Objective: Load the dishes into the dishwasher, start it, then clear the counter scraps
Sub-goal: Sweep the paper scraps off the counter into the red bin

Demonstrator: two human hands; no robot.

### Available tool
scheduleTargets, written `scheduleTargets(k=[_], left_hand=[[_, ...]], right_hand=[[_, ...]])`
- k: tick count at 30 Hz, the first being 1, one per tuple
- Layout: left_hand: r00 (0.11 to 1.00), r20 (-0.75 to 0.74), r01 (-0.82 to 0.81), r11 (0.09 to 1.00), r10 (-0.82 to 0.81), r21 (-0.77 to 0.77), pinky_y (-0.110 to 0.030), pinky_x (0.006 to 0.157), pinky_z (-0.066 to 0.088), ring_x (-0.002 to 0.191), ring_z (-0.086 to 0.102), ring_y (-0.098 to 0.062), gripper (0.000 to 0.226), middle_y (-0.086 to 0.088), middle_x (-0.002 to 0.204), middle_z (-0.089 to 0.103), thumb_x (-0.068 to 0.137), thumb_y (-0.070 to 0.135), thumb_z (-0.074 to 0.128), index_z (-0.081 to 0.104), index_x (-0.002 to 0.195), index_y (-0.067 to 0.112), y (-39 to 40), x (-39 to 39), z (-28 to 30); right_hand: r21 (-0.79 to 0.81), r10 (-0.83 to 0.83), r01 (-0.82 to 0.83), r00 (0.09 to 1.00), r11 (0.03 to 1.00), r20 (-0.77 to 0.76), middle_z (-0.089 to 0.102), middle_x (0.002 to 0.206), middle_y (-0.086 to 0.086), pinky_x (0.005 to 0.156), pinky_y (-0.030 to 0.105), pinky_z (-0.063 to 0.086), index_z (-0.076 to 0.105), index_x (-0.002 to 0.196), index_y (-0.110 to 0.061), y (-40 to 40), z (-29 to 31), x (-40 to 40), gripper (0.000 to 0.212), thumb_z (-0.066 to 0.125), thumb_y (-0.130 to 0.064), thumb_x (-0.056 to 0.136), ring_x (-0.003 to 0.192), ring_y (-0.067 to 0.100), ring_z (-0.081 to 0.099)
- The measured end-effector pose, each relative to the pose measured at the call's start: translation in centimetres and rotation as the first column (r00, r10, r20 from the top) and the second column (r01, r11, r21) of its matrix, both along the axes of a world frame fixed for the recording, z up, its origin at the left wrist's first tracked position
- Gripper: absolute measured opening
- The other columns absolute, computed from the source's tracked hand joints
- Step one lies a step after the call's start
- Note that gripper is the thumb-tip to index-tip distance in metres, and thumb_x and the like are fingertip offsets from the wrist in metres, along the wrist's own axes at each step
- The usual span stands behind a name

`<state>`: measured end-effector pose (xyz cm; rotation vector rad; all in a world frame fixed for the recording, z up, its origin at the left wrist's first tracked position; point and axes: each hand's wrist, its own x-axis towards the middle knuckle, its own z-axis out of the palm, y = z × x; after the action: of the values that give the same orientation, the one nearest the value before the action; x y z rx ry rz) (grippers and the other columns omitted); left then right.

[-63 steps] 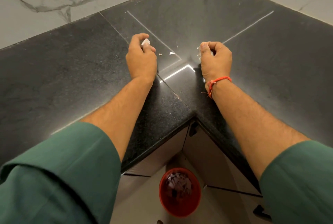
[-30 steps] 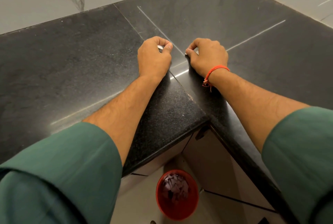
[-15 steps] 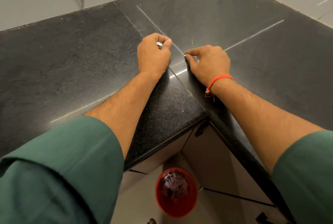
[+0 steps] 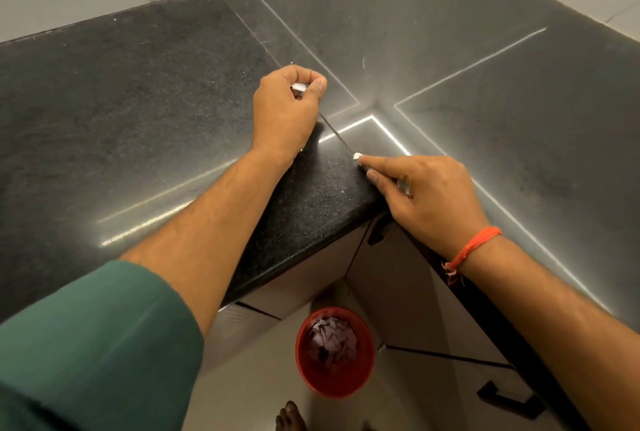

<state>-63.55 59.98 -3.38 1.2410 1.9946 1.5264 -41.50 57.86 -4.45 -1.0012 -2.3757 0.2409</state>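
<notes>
Left hand (image 4: 284,108) pinches a scrap (image 4: 298,86); right hand (image 4: 424,198) pinches another scrap (image 4: 357,155) at the table (image 4: 138,111) edge, above the bin (image 4: 335,351), likely for dropping.

right hand (image 4: 427,198) slid scrap (image 4: 357,155) toward counter edge.

The left hand's (image 4: 284,108) curled fingers (image 4: 304,75) hide most of a white scrap (image 4: 298,86).

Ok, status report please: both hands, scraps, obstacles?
Left hand pinches white scrap. Right hand pinches scrap at counter seam. Red bin below, path unobstructed.
</notes>
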Motion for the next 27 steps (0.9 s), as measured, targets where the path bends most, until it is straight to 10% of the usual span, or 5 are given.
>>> scheduleTargets(k=[11,21,27], left_hand=[[0.999,0.050,-0.007,1.000,0.006,0.020,-0.022,0.062,0.045,0.054,0.047,0.000,0.008,0.019,0.057,0.056,0.091,0.025,0.071,0.072,0.083,0.026,-4.1,1.8,-0.1],[0.994,0.113,-0.002,0.998,-0.005,0.058,-0.026,0.061,0.045,0.056,0.045,-0.003,0.008,0.017,0.060,0.055,0.094,0.023,0.069,0.074,0.090,0.019,-8.6,3.9,0.1],[0.988,0.153,0.014,0.998,-0.024,0.067,-0.024,0.055,0.038,0.053,0.039,-0.006,0.009,0.008,0.059,0.050,0.096,0.020,0.067,0.073,0.089,0.018,-10.9,5.2,0.3]], right_hand=[[0.020,-0.042,0.039,0.983,0.999,0.181,0.075,0.090,0.001,0.061,0.033,0.041,0.062,0.133,-0.043,-0.8,0.6,-0.6,0.034,0.046,-0.045,0.103,0.089,0.030,0.067],[0.087,0.145,-0.157,0.981,0.984,0.131,0.047,0.052,-0.015,0.051,0.020,0.024,0.076,0.116,-0.034,-2.2,0.7,1.1,0.043,0.073,-0.058,0.081,0.058,0.019,0.063],[0.155,0.171,-0.184,0.981,0.971,0.091,0.075,0.075,-0.007,0.057,0.023,0.038,0.080,0.098,-0.031,-2.4,0.8,1.1,0.018,0.081,-0.038,0.081,0.068,0.021,0.071]])
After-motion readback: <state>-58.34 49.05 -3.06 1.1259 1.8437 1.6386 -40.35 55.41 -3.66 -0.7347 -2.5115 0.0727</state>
